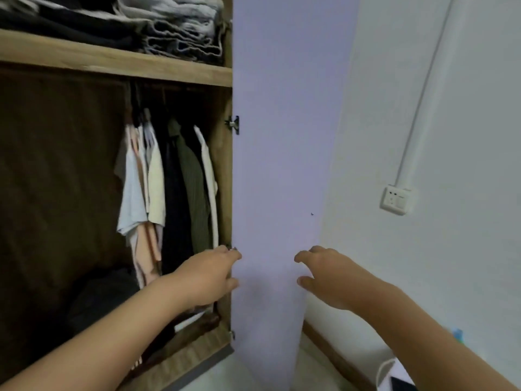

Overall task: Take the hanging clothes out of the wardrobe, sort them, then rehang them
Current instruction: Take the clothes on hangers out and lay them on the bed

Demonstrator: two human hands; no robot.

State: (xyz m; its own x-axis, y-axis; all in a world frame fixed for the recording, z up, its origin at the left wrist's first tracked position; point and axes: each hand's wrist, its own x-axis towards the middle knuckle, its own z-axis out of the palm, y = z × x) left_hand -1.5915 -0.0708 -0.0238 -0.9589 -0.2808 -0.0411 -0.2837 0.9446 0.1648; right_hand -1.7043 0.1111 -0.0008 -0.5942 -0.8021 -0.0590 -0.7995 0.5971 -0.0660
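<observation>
You are standing at an open wardrobe (222, 170) and looking slightly down, with both bare forearms reaching forward. Your left hand (210, 275) is at the hinge side of the opening, its fingertips at the inner edge of the pale lilac door (282, 136); the fingers are loosely bent, and whether they pinch the edge or only touch it cannot be told. Your right hand (324, 275) hovers in front of the door's face with fingers and thumb spread in a relaxed curve, holding nothing. The hanging clothes (169, 187) are still inside, bunched at the right end of the hanging space just left of your left hand: white, cream and peach pieces, then black, olive green, and one more white piece nearest the wardrobe's side wall. Above them a wooden shelf (112, 59) carries folded clothes (180, 32) in grey and black. A dark heap (104, 294) lies on the wardrobe floor. On the white wall to the right, a cable duct (423, 88) runs down to a white socket (396, 200). No brand, label or writing can be read anywhere.
</observation>
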